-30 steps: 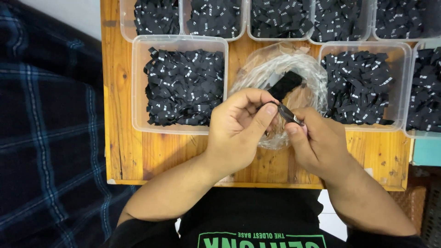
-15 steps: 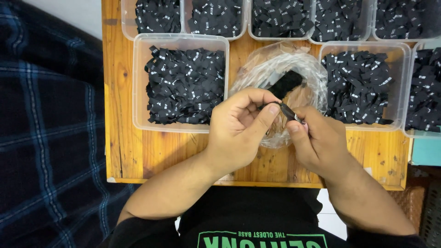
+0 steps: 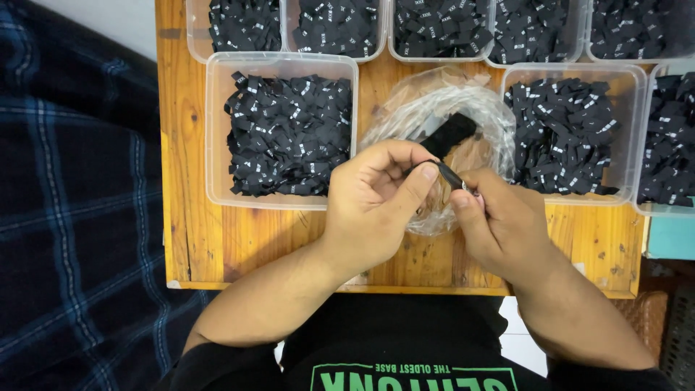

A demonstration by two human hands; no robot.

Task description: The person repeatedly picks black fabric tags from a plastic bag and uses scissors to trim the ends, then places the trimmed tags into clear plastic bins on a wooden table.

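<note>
Head view is showing both hands meeting over the middle of a wooden board (image 3: pixel 217 246). The left hand (image 3: pixel 376 199) is pinching the lower part of a small black strip (image 3: pixel 450 137) between thumb and curled forefinger, and the right hand (image 3: pixel 503 224) is nipping the same piece from the other side, its thumb tip pressing just below a thin bright edge; both grips are closing narrowly on that strip. The strip's long axis is running diagonally, its free end pointing up and to the right, away from the person, while the lower end is disappearing between the fingertips. Whether it is one folded tag or a short stack is hard to make out, since the fingers are covering its lower part.

Directly beneath the hands a crumpled clear plastic bag (image 3: pixel 485 119) is lying on the board, partly hidden by the knuckles. To the left a clear tub (image 3: pixel 217 130) is holding a heap of black tags with white marks, and a matching tub (image 3: pixel 626 72) is sitting on the right. More tubs along the top and right edges are being cut off by the frame. A dark plaid cloth (image 3: pixel 72 217) is filling the left side.
</note>
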